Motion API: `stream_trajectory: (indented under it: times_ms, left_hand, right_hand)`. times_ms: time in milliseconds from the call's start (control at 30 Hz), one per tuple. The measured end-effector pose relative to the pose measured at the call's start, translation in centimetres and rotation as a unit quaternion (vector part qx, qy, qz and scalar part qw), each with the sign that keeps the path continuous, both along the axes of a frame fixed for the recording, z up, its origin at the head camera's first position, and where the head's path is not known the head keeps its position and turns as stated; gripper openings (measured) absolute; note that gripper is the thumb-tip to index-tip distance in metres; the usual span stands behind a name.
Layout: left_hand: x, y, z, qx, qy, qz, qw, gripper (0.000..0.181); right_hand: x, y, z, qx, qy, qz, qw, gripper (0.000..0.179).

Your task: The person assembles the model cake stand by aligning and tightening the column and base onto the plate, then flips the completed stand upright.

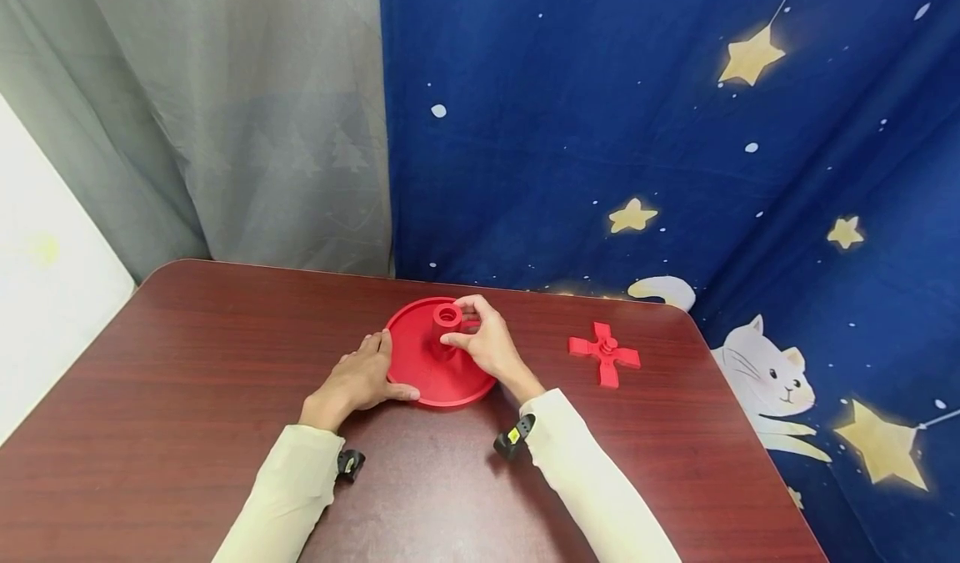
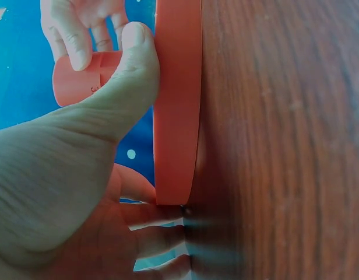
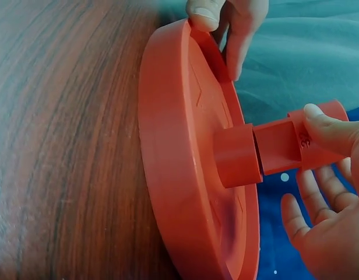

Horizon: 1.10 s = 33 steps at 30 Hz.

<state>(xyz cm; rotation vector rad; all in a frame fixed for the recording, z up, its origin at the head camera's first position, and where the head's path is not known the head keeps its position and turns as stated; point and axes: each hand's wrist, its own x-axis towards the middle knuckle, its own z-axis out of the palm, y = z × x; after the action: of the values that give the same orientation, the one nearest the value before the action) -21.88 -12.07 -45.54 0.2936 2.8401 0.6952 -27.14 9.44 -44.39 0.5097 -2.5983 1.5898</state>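
A shallow round red tray (image 1: 420, 379) with a raised rim lies on the table, a short round socket (image 3: 235, 156) standing at its middle. My left hand (image 1: 360, 377) holds the tray's left side, thumb at the near rim and fingers along the outer edge. With thumb and fingers, my right hand (image 1: 487, 342) pinches the round top of a red post (image 3: 320, 137). The post is hollow at the top, carries a dark mark, and narrows to a squarish neck (image 3: 278, 147) whose lower end meets the socket.
A red cross-shaped piece (image 1: 606, 353) with a small raised knob lies to the right of the tray on the brown wooden table (image 1: 225, 354). Grey (image 1: 285, 113) and blue star-patterned curtains (image 1: 525, 129) hang behind the table's far edge.
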Motion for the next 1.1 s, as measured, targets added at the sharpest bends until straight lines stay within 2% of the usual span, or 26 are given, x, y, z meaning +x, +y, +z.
stream_trajectory:
  times_ms: [267,367,533,667,867,1100]
  left_hand:
    - [0.0,0.0,0.0,-0.002,0.006,-0.003,1.0000,0.113]
    - [0.0,0.0,0.0,-0.003,0.007,-0.004,1.0000,0.113]
    - [0.0,0.0,0.2,-0.004,0.004,-0.005,1.0000,0.113]
    - [0.0,0.0,0.2,-0.003,0.000,-0.003,1.0000,0.113]
    - [0.0,0.0,0.1,-0.004,-0.002,-0.003,1.0000,0.113]
    - [0.1,0.1,0.2,0.000,-0.007,-0.001,1.0000,0.114]
  right_hand:
    - [0.1,-0.1,0.0,0.018,0.016,0.006,0.9997,0.061]
    - [0.0,0.1,0.0,0.019,0.000,0.018,0.9997,0.071]
    - [0.1,0.4,0.2,-0.027,-0.040,0.054,0.9974,0.083]
    - [-0.2,0.6,0.3,-0.060,-0.048,0.087,0.9932,0.082]
    - [-0.5,0.9,0.4,-0.070,-0.059,0.120,0.9885,0.074]
    - [-0.6,1.0,0.6,-0.062,-0.065,0.123,0.9883,0.068]
